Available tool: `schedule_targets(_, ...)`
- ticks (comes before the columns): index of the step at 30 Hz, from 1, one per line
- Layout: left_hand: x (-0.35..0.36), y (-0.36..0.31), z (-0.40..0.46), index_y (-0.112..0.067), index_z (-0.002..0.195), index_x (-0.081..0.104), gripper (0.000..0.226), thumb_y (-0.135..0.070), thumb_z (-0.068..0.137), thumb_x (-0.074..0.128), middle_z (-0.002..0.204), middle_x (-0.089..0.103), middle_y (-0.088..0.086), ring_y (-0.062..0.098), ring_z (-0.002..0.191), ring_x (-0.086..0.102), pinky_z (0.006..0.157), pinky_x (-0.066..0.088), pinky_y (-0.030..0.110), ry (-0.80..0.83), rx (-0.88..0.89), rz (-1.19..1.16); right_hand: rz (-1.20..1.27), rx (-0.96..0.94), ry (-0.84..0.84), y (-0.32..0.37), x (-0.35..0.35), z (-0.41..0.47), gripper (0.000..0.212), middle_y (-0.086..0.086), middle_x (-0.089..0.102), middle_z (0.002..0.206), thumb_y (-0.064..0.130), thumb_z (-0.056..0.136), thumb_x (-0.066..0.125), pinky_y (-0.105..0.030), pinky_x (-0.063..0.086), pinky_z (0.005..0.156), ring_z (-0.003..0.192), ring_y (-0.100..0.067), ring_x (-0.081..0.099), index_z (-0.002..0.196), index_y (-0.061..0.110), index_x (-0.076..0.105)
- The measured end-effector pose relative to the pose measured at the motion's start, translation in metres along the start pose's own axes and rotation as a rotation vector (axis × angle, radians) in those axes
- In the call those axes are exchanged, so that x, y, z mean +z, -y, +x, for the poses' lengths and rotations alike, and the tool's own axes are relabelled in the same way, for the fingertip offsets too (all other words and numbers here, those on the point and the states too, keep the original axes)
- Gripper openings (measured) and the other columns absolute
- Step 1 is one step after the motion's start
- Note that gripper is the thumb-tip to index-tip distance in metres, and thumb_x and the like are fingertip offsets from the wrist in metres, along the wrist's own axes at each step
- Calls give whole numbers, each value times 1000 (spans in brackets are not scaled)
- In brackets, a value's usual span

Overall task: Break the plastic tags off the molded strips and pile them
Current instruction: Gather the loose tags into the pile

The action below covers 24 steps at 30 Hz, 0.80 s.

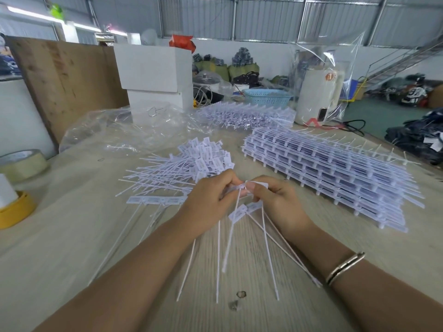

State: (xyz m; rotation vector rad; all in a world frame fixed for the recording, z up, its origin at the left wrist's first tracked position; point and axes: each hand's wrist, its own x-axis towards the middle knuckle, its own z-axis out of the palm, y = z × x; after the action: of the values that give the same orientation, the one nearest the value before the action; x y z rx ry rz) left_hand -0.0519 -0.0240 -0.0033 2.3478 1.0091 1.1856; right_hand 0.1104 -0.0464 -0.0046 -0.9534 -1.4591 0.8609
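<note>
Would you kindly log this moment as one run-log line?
left hand: grips white plastic tag strip | right hand: pinches tag at break | pile of loose white tags: behind hands | stacked strips: right

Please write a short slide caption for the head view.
Both hands, left hand and right hand, pinch a tag strip between loose tags and stacked strips.

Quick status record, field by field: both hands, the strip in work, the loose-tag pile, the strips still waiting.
left hand: left hand grips the strip in work at its near end
right hand: right hand pinches one tag at that end
strip in work: several tags still joined, tails trailing toward the person
loose-tag pile: pile of loose tags lies on the table beyond the left hand
waiting strips: stack of molded strips to the right; a second stack farther back
</note>
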Motion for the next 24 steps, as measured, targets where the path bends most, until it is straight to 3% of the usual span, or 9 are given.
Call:
schedule_targets(3,-2,0,0,-12,91,61,6,-17,91,61,72,66,-12,4,65,60,58,46,26,21,-24,-76,175,103,24,-4,-5,4,15,-7,61,66,18,79,64,-26,42,63,58,-14,49,69,10,72)
schedule_targets(5,-6,3,-2,-17,89,59,5,-14,91,61,70,63,-28,-12,64,56,60,39,6,19,-67,-144,372,195,-24,-5,-12,8,14,-8,66,78,18,77,63,-29,41,63,57,-13,48,71,11,72)
schedule_targets(6,-8,4,-3,-21,87,58,8,-15,90,62,70,63,-29,-13,64,55,61,38,6,3,-88,-163,353,200,-49,-7,-16,9,14,-4,68,80,16,80,62,-28,42,63,58,-12,49,72,12,72)
schedule_targets(9,-11,7,-3,-24,86,60,10,-20,84,69,76,64,-15,-1,70,57,67,44,18,-29,-92,-115,-227,70,24,-11,-16,10,17,5,66,75,16,89,60,-22,45,69,67,-5,56,75,18,70)
schedule_targets(11,-9,8,-2,-18,92,63,13,-18,81,71,84,62,-9,3,76,55,70,45,25,-8,-43,27,-548,32,74,-17,-9,12,8,2,65,87,22,86,65,-34,45,86,87,-11,59,82,20,71)
schedule_targets(13,-6,9,-1,-16,101,62,22,-15,81,71,93,58,-6,5,82,51,73,43,26,14,-32,128,-731,73,89,-18,-5,12,16,3,61,102,30,85,67,-45,38,96,104,-18,54,97,20,70)
schedule_targets(16,-4,9,-1,-15,117,55,39,-12,81,67,105,51,-4,2,87,44,72,36,20,14,-25,213,-751,19,13,-12,-6,9,21,6,55,107,28,90,59,-44,33,100,110,-18,49,107,20,67)
schedule_targets(21,0,-2,0,-12,126,51,45,-13,82,63,118,48,2,16,102,53,78,45,29,27,28,271,-778,-33,109,-4,8,2,28,18,54,97,43,94,45,-28,18,81,102,-5,41,86,30,68)
schedule_targets(24,1,-5,0,-17,122,51,41,-23,83,61,116,52,-3,16,102,54,80,48,37,86,50,276,-682,-40,123,-3,8,3,22,21,56,92,33,92,53,-32,22,93,102,-8,44,73,41,62)
